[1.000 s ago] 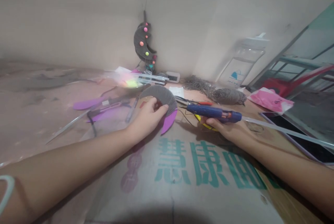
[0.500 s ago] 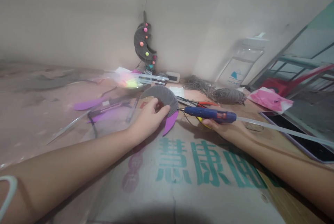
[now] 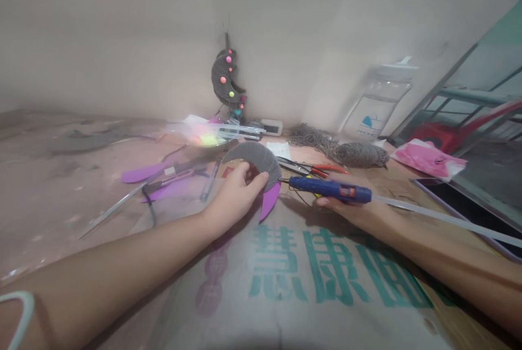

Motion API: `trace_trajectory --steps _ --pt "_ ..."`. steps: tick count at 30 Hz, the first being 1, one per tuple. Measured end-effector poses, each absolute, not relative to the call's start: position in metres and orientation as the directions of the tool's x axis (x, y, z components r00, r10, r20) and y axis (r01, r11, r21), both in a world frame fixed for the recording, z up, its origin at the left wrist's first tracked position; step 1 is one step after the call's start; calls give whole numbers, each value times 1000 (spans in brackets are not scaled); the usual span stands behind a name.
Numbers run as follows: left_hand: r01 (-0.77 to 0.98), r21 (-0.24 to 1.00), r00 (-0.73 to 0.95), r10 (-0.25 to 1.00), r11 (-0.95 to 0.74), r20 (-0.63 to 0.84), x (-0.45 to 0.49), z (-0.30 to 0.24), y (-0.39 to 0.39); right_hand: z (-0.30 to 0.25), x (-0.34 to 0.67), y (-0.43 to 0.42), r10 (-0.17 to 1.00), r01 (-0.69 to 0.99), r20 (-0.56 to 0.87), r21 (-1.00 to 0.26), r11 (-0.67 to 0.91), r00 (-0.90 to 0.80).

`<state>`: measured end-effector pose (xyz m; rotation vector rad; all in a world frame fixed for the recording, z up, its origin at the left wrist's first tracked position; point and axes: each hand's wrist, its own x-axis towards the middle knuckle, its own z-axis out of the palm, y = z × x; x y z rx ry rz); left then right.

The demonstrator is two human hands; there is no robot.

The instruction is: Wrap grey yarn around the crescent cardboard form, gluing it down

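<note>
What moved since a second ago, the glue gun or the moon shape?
The blue glue gun in the right hand slid a little left, so its tip is closer to the grey crescent. The left hand kept its grip on the crescent, which barely shifted. Nothing was picked up or let go; the pliers, string and bottle stayed put.

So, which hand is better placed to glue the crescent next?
Right, probably. The right hand grips the blue glue gun, nozzle close to the yarn-wrapped crescent; the left hand is busy holding that crescent.
</note>
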<state>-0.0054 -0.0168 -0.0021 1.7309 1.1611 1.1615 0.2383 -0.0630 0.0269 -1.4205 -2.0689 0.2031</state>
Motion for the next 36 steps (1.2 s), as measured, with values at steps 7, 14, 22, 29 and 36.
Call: trace_trajectory --steps 7,14,22,29,36 --pt "315 895 178 946 -317 272 -6 -2 -16 30 235 -66 879 798 423 -441 411 -219" --pt "338 884 161 945 -322 283 -6 -4 -14 26 237 -63 889 821 409 -424 383 -204" --pt "315 901 160 953 -298 258 -7 -5 -15 20 241 -63 896 833 423 -439 336 -138" --pt "318 900 169 952 -297 255 -7 -5 -14 20 243 -62 899 825 413 -451 340 -145" --pt "274 922 182 956 -274 230 -7 -5 -16 14 244 -58 904 803 403 -488 343 -141"
